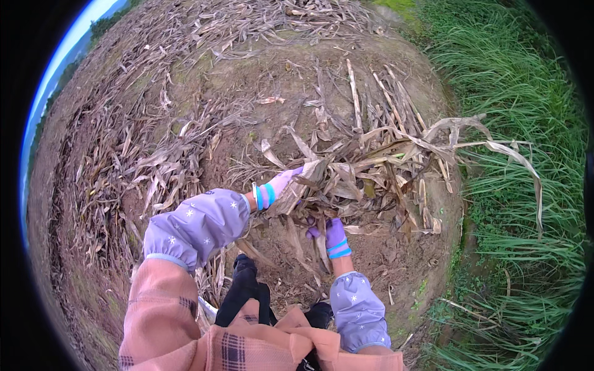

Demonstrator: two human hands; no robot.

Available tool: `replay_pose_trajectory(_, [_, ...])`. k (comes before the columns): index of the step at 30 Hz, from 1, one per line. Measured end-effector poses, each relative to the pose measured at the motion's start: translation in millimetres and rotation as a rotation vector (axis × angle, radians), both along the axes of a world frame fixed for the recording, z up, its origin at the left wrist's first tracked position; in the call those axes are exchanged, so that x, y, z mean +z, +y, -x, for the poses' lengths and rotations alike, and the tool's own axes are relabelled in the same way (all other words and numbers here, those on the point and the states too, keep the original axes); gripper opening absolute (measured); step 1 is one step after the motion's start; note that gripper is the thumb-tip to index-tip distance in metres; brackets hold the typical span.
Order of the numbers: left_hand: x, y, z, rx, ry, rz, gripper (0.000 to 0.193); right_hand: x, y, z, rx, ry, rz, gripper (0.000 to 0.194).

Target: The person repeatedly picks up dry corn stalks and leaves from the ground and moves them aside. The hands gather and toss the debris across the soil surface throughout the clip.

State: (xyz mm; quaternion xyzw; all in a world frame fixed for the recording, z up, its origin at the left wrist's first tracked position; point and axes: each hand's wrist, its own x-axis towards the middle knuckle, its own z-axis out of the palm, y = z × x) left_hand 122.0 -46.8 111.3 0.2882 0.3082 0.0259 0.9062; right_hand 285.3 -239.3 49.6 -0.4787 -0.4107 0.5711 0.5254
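Observation:
A loose bundle of dry corn stalks and leaves (343, 178) lies across the front of me, its long leaves reaching right toward the grass. My left hand (280, 183), in a purple glove with blue bands at the cuff, grips the bundle's left end; leaves hide most of its fingers. Lower down, my right hand (332, 234), gloved alike, has its fingers curled about the underside of the bundle. A withered leaf (321, 250) hangs down between its thumb and palm. Both forearms wear lilac sleeve covers with white snowflakes.
Cut corn stalks (355, 92) lie on the bare soil (287, 79) beyond the bundle. Dry leaf litter (158, 162) covers the ground to the left. Tall green grass (515, 195) borders the plot on the right. My dark shoe (320, 314) shows below my hands.

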Motion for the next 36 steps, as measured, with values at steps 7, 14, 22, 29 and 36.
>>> replay_pose_trajectory(7, [-23,-12,15,-0.254,0.397,-1.544,0.037,87,33,-20,-0.240,-1.375,0.055,0.045])
replay_pose_trajectory(14, [-47,-30,17,-0.309,0.377,-1.589,0.038,92,26,-57,0.352,-1.818,-0.359,0.053])
replay_pose_trajectory(22, [-62,-63,30,-0.259,0.126,-1.732,0.038,156,20,-40,-0.090,-1.930,-0.427,0.107])
replay_pose_trajectory(29, [-35,-73,13,-0.360,0.062,-2.022,0.036,41,-2,-138,0.645,-0.998,0.090,0.099])
replay_pose_trajectory(36, [-75,-102,-4,-0.508,0.094,-2.083,0.028,-28,-63,-146,0.629,-1.301,0.422,0.057])
